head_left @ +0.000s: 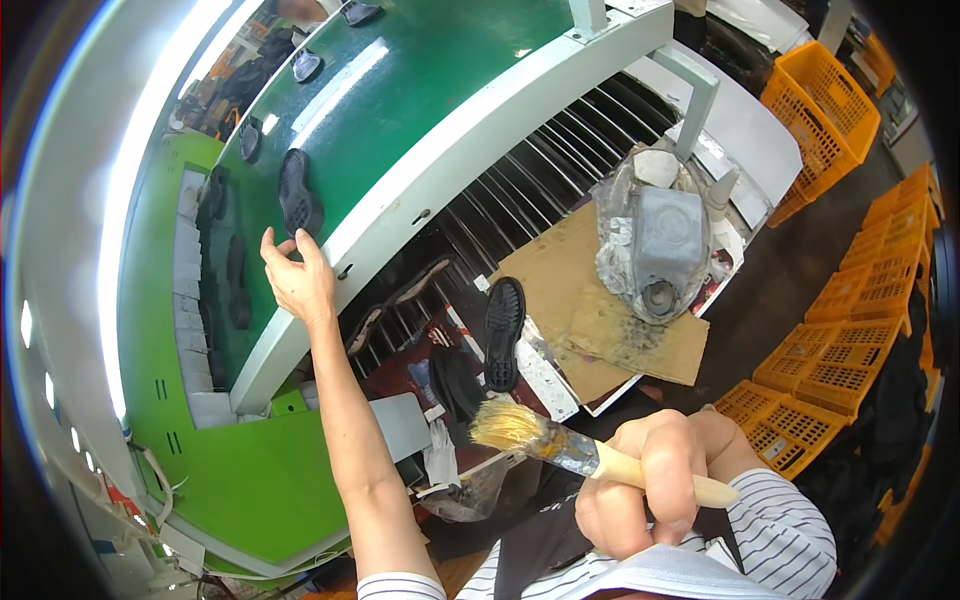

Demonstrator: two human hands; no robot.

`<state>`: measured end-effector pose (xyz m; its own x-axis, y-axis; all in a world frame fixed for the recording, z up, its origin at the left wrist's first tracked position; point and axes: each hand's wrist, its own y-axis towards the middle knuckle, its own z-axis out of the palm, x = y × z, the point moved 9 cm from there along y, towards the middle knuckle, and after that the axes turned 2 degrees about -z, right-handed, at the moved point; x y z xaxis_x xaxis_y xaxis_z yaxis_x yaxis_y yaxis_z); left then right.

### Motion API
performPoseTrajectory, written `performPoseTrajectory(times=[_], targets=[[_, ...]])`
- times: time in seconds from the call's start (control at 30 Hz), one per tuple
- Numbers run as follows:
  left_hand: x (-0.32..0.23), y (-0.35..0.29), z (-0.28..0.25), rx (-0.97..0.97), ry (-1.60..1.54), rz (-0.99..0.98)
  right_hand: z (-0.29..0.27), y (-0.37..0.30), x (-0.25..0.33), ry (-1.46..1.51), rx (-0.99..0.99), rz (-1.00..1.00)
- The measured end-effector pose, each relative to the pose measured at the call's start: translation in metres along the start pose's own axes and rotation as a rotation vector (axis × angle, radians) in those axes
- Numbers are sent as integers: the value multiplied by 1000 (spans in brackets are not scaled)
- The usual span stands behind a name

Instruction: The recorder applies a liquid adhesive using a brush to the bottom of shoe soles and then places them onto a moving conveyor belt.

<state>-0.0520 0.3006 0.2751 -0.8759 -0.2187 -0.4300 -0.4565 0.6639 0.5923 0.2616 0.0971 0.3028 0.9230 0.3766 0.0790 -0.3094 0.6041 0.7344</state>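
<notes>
My right hand (650, 480) is wrapped round the wooden handle of a paint brush (550, 440), whose pale, stained bristles point left. My left arm is stretched out over the edge of a green belt table. There my left hand (300, 283) has its thumb and forefinger apart, right at the near end of a black shoe sole (298, 190); whether they touch is hard to tell. Another black sole (504, 335) lies tread side up on the cardboard nearer to me. More dark soles (450, 380) sit in shadow beside it.
Further soles (307, 66) rest along the green belt (420, 90). A pale metal rail (450, 150) borders it. On the cardboard (560, 270) stands a grey plastic container (668, 235) wrapped in clear film. Orange crates (820, 110) line the right side.
</notes>
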Motion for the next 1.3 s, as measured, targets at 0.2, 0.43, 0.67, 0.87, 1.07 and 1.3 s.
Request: performPoseTrajectory(times=[0.2, 0.43, 0.67, 0.87, 1.07, 1.3], targets=[[2, 0, 1, 17, 13, -39, 1, 3, -10, -43, -5, 27], [8, 2, 3, -4, 56, -69, 11, 10, -20, 13, 16, 75], [8, 2, 1, 43, 51, -112, 17, 4, -22, -13, 58, 101], [8, 4, 2, 36, 47, -103, 15, 2, -18, -9, 60, 90], [11, 3, 3, 25, 68, -113, 18, 0, -19, 58, 39, 33], [12, 5, 2, -101, 136, -2, 7, -10, -20, 12, 8, 101]])
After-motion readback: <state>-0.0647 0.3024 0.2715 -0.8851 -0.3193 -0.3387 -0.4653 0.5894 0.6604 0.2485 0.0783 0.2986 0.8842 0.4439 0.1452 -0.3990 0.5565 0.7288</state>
